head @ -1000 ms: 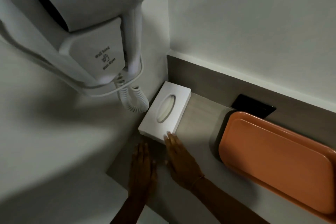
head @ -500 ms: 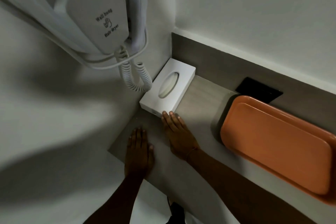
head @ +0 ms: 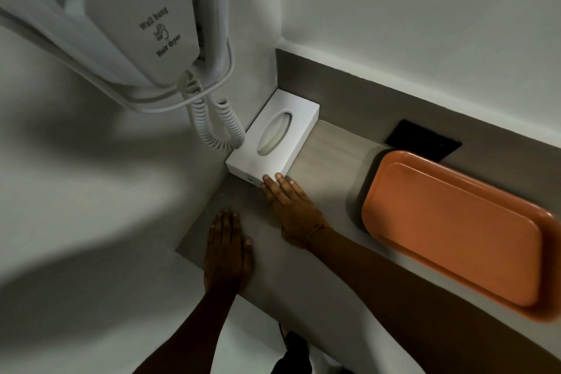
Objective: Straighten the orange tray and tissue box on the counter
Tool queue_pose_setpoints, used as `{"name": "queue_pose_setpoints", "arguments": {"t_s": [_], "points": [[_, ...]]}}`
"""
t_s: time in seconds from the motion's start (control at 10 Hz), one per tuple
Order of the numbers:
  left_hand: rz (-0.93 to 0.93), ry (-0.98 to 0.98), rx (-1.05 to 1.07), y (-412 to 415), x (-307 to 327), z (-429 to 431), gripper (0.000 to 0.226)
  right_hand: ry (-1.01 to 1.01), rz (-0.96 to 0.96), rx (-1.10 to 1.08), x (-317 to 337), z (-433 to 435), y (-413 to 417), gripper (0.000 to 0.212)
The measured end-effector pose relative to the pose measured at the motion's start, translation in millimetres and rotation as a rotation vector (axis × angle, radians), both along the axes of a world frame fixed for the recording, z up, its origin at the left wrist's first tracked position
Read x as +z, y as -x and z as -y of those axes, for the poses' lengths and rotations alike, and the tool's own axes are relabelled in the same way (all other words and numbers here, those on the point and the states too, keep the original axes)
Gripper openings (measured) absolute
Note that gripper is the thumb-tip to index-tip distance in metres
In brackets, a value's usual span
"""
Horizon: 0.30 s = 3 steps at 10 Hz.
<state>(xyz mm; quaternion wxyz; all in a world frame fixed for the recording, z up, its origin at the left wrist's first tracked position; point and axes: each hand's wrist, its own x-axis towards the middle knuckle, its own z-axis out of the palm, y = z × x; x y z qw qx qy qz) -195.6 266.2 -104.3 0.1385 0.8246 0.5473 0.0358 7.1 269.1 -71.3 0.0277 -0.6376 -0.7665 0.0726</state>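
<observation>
A white tissue box (head: 274, 136) with an oval slot lies in the counter's far left corner, its long side against the left wall. My right hand (head: 293, 206) lies flat on the counter, fingertips touching the box's near right corner, holding nothing. My left hand (head: 227, 249) rests flat, palm down, near the counter's front edge, apart from the box. The orange tray (head: 455, 231) lies empty on the right, along the back wall.
A wall-hung hair dryer (head: 145, 24) with a coiled cord (head: 218, 127) hangs just left of the box, the cord touching it. A black wall socket (head: 422, 143) sits behind the tray. Grey counter (head: 331, 155) shows between box and tray.
The view has shifted, and the tissue box now sits closer into the corner against the wall. My right fingertips stay at its near corner; my left hand has drawn back toward the front edge.
</observation>
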Motion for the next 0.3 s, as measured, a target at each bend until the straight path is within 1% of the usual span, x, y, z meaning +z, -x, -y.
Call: {"name": "queue_pose_setpoints", "arguments": {"t_s": [0.1, 0.2, 0.3], "points": [[-0.003, 0.018, 0.005, -2.5, 5.8, 1.3, 0.065, 0.018, -0.046, -0.027, 13.5, 6.4, 3.3, 0.09], [-0.014, -0.01, -0.013, -3.6, 4.8, 1.6, 0.066, -0.091, -0.286, -0.096, 40.3, 19.3, 2.2, 0.078], [-0.015, -0.002, -0.083, -7.4, 11.3, 0.1, 0.066, -0.184, -0.7, -0.36, 86.8, 58.8, -11.5, 0.065]]}}
